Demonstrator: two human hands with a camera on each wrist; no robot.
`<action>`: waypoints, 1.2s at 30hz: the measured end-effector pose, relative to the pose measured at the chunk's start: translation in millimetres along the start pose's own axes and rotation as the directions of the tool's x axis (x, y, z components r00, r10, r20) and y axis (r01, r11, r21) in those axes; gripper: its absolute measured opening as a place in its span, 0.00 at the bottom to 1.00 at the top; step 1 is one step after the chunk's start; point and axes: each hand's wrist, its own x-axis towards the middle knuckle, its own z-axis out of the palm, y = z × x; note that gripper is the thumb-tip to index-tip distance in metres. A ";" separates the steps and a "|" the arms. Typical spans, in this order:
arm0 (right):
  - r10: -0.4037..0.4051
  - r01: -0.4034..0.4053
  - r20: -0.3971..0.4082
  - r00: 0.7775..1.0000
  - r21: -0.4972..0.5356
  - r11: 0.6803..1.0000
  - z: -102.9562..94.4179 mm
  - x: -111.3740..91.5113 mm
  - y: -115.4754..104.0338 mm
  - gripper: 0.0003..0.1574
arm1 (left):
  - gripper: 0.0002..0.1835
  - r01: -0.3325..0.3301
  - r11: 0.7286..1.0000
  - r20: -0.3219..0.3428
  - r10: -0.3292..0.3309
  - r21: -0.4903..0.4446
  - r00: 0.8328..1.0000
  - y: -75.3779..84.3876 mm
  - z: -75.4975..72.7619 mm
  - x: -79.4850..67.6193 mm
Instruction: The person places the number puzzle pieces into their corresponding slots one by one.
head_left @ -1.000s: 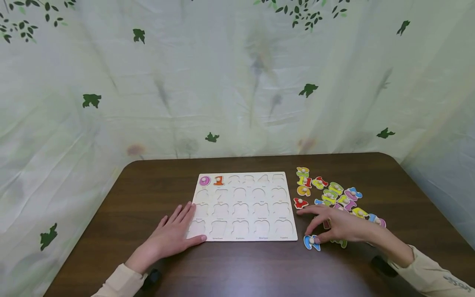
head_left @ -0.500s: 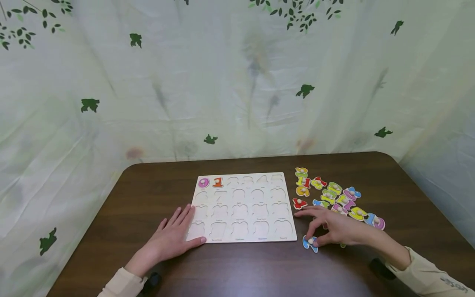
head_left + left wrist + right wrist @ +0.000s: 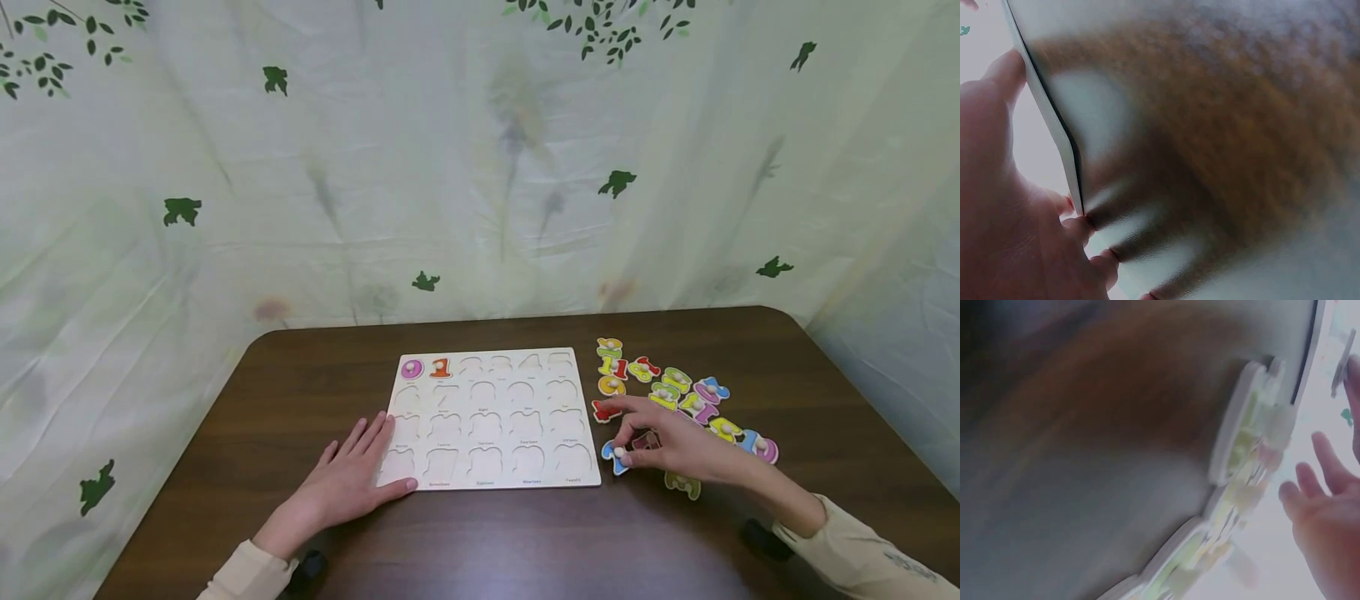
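My left hand [image 3: 337, 479] lies flat with spread fingers at the left edge of the white number puzzle board [image 3: 504, 458]. Its thumb touches the board's front left corner. In the left wrist view the fingertips [image 3: 1105, 265] meet the tabletop beside the board's edge. Right of the board, my right hand [image 3: 675, 442] pinches a blue number puzzle piece [image 3: 609, 457] by its knob. In the right wrist view that piece [image 3: 1342, 365] is seen edge-on, held off the table; its number is unclear. A purple 0 [image 3: 412, 369] and a red 1 [image 3: 440, 367] sit in the board's top row.
Several loose number pieces with knobs, such as a yellow one [image 3: 724, 430] and an orange one [image 3: 611, 386], lie right of the board. A red piece [image 3: 602, 412] is partly behind my right fingers. The brown table [image 3: 322, 367] ends at a pale leaf-printed curtain [image 3: 450, 167].
My right hand has moved away from the table's front edge and slightly left, carrying the blue number puzzle piece up off the tabletop. The left hand stays still.
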 end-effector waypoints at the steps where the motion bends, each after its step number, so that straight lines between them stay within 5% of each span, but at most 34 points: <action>1: -0.003 0.003 -0.016 1.000 -0.001 1.000 0.5 2.6 -0.4 0.06 | 0.57 -0.004 1.000 -0.006 0.004 -0.004 1.000 -0.7 0.7 -0.1; 7: 0.009 -0.016 -0.103 0.995 -0.072 0.997 5.0 21.3 -6.6 0.08 | 0.57 -0.017 1.000 -0.028 0.016 -0.014 0.999 -5.7 6.5 0.4; 23: 0.031 -0.033 -0.142 0.989 -0.008 0.999 11.8 102.7 -22.8 0.08 | 0.58 0.015 1.000 0.021 -0.014 -0.024 1.000 -3.7 0.8 1.1; 36: 0.026 -0.028 -0.075 0.997 -0.019 0.999 17.8 175.7 -25.8 0.06 | 0.58 0.027 1.000 0.034 -0.027 -0.015 0.999 0.1 -3.1 -0.8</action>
